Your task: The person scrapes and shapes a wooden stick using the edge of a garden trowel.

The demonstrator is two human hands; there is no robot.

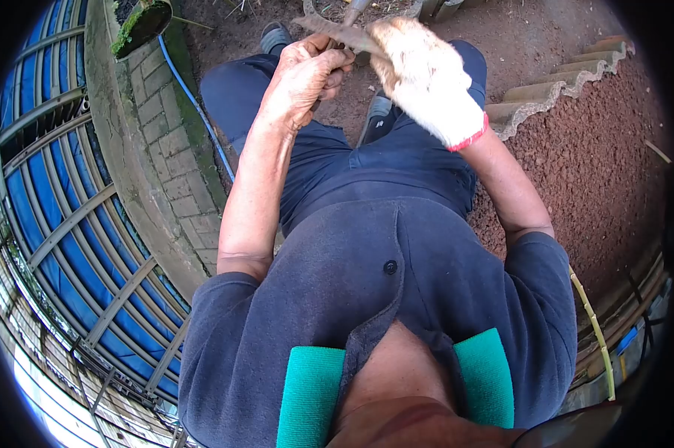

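Note:
My right hand (430, 82), in a dirty white work glove with a red cuff, is wrapped round the end of a knife, whose handle is hidden in the glove. The worn, brownish-grey blade (344, 34) points left and passes over the fingers of my bare left hand (311, 78). Those fingers are closed in a pinch. Just beyond the blade a greyish rod (358, 7) sticks up out of the frame. It lines up with my left fingertips, but whether they grip it is hidden. Both hands are above my bent knees.
Corrugated sheets (561, 86) edge a bed of reddish-brown soil (583, 164) on the right. A blue hose (195, 104) runs along brick paving (169, 138) on the left. A mossy cut log or pot (141, 30) is at top left, near a blue-backed metal fence (60, 194).

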